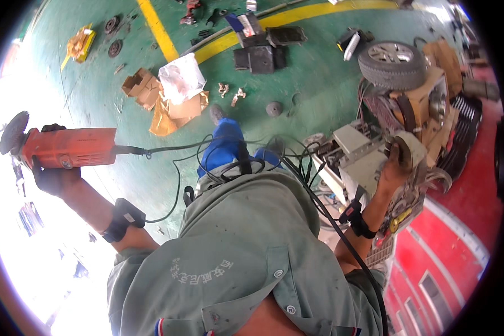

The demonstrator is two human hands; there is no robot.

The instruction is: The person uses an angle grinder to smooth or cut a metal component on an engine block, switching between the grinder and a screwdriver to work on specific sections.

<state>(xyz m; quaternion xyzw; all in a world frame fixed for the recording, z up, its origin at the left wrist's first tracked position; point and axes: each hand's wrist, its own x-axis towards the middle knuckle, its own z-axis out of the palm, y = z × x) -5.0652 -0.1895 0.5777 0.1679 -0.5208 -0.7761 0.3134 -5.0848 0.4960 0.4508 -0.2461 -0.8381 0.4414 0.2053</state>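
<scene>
My left hand is closed around an orange angle grinder held out at the far left, with a dark, worn disc on its head and its cable trailing across my legs. My right hand has its fingers curled on a beige-grey metal part at the right, among an equipment cart with cables and assorted parts; whether it lifts that part or just grips it is unclear. Black straps with small devices circle both my forearms.
On the green floor lie torn cardboard, white plastic, black boxes, small metal parts and discs. A wheel rests on piled cardboard and parts at right. Loose cables loop around my feet. Yellow lines cross the floor; a red surface is at far right.
</scene>
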